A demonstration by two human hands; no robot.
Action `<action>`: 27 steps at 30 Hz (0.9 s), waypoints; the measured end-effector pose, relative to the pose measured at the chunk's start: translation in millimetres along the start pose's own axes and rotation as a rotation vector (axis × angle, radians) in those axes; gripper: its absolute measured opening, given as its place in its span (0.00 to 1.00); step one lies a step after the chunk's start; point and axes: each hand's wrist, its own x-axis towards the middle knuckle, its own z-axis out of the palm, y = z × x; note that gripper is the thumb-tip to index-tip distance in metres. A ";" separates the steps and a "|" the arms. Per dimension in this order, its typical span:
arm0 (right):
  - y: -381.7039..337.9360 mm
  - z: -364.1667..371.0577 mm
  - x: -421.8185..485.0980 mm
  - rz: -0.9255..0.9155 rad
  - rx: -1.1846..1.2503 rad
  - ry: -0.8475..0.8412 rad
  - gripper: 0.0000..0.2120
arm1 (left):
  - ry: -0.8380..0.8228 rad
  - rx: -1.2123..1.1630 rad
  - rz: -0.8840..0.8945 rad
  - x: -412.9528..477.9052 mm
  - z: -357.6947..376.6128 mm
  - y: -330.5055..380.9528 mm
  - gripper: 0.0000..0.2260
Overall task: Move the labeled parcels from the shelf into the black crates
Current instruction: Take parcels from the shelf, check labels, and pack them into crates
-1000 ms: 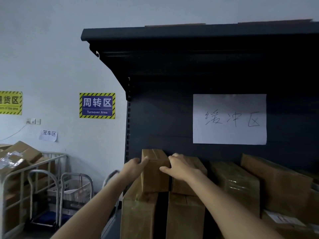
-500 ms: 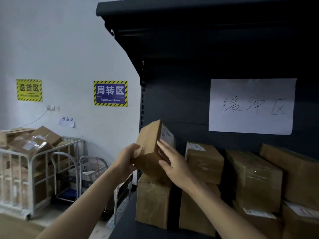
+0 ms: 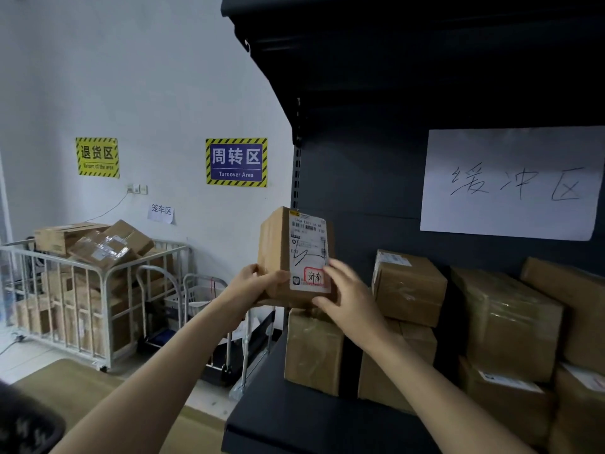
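Observation:
A small brown cardboard parcel [image 3: 281,247] with a white shipping label facing me is held upright in front of the dark shelf [image 3: 327,427], above the stacked boxes. My left hand [image 3: 252,285] grips its lower left corner. My right hand [image 3: 350,296] holds its lower right edge, fingers over the label's red-stamped corner. Several more brown parcels [image 3: 409,286] sit stacked on the shelf to the right, some with labels. No black crate shows clearly; a dark rim [image 3: 23,427] sits at the bottom left corner.
A white metal cage cart [image 3: 98,309] piled with boxes stands by the left wall, with folded trolleys [image 3: 196,306] beside it. The shelf's upper board [image 3: 393,34] overhangs above. A handwritten paper sign [image 3: 510,181] hangs on the shelf back. A tan surface [image 3: 82,388] lies below.
Both hands pulled the parcel off the stack, lifted it and turned it so the label faces me. The view has shifted left and back from the shelf.

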 end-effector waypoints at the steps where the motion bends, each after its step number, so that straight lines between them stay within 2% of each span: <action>1: 3.1 -2.2 -2.1 0.053 0.024 -0.001 0.30 | 0.005 -0.030 0.022 -1.4 0.3 -1.1 0.30; 4: 7.2 -8.2 -8.8 0.141 0.130 0.026 0.28 | 0.005 -0.131 0.081 -6.9 4.5 -1.7 0.16; 7: 3.8 -14.1 -17.5 0.142 0.256 0.033 0.14 | -0.047 -0.188 0.115 -12.8 11.4 -1.0 0.09; 9: 1.0 -19.9 -25.5 0.129 0.326 0.029 0.12 | -0.060 -0.212 0.123 -16.5 15.9 -1.2 0.09; 12: 2.4 -26.8 -39.0 0.107 0.340 0.038 0.14 | -0.062 -0.232 0.136 -22.6 23.1 -3.1 0.10; 19: 6.4 -31.5 -76.7 0.143 0.400 0.029 0.15 | -0.136 -0.162 0.125 -46.4 34.9 -13.3 0.10; 23: 13.7 -10.7 -115.3 0.223 0.347 0.033 0.19 | -0.234 0.051 0.085 -76.2 21.8 -43.7 0.17; 27: 20.0 24.5 -143.3 0.295 0.259 -0.026 0.24 | -0.135 0.270 0.004 -96.3 24.0 -77.5 0.14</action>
